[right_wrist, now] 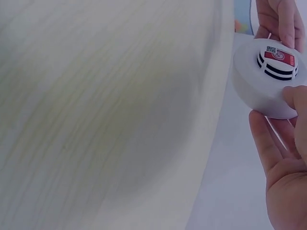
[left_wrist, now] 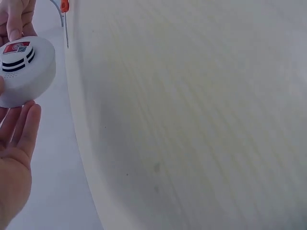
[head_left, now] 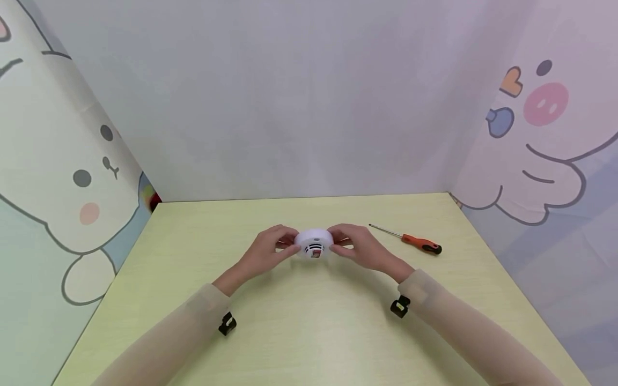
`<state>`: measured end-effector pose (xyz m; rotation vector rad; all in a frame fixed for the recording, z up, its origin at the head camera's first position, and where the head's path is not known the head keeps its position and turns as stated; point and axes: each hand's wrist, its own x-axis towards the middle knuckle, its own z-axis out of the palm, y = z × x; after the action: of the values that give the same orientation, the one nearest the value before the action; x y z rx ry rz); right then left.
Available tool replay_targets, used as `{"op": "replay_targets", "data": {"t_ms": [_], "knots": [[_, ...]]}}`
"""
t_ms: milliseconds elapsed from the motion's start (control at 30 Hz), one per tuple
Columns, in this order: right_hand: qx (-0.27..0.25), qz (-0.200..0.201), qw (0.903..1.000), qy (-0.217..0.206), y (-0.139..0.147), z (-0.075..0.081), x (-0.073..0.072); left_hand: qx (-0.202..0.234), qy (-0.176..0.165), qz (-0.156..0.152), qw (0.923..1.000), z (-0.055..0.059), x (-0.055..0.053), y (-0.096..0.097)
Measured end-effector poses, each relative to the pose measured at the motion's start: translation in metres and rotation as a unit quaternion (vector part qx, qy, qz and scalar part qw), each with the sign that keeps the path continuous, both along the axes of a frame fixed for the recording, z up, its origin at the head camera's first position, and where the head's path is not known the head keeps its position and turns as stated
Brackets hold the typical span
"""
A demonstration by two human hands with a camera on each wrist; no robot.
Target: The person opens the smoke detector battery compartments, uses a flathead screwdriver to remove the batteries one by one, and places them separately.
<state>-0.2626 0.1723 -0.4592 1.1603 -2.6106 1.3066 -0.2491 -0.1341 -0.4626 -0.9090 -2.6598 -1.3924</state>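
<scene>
A round white smoke detector (head_left: 314, 237) with dark vent slots and a red label is held up between both hands, its slotted face turned toward me. My left hand (head_left: 268, 251) grips its left edge, thumb in front and fingers behind. On the opposite edge my right hand (head_left: 359, 246) pinches it the same way. The left wrist view shows the smoke detector (left_wrist: 36, 72) over the fingertips of the left hand (left_wrist: 19, 158). In the right wrist view the right thumb lies on the face of the smoke detector (right_wrist: 249, 76), fingers underneath.
A screwdriver (head_left: 415, 241) with an orange and black handle lies right of the right hand, its tip pointing to the back left. The pale wooden table (head_left: 309, 332) is bordered by a plain curtain (head_left: 309, 107) behind and cartoon-printed cloth (head_left: 545, 161) at the sides.
</scene>
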Motion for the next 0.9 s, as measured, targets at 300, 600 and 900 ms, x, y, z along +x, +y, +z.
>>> {"op": "replay_targets", "data": {"t_ms": [300, 600, 900], "knots": [[0.015, -0.043, 0.9981, -0.041, -0.005, 0.005, 0.004, 0.038, -0.080, 0.062, 0.9942, -0.003, 0.004, 0.006], [0.023, -0.089, 0.9918, -0.088, -0.010, 0.006, 0.005, 0.101, -0.185, 0.107, 0.9716, -0.001, 0.009, 0.015], [0.035, -0.121, 0.9802, -0.153, -0.019, 0.005, 0.006, 0.080, -0.238, 0.149, 0.9565, -0.002, 0.007, 0.021]]}}
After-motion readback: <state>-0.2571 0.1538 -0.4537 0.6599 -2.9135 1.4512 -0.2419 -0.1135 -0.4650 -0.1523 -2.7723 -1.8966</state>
